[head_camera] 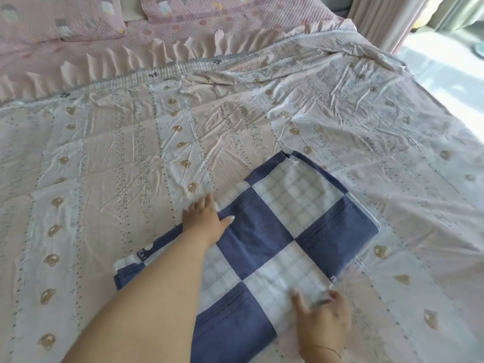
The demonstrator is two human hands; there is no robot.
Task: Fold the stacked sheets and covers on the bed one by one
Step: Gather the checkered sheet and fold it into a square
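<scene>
A folded cover with big blue and pale checked squares [277, 231] lies on a wide pale pink sheet printed with small bears [157, 142], spread over the bed. My left hand [204, 214] lies flat on the cover's far left edge, fingers straight and reaching onto the pink sheet. My right hand [323, 319] is at the cover's near right corner, blurred; its fingers lie on a pale square, and whether they pinch the cloth I cannot tell.
Two pink pillows [60, 19] lie at the head of the bed on a pink frilled bedspread [162, 48]. A curtain [382, 19] hangs at the far right beside a bright floor [445, 72].
</scene>
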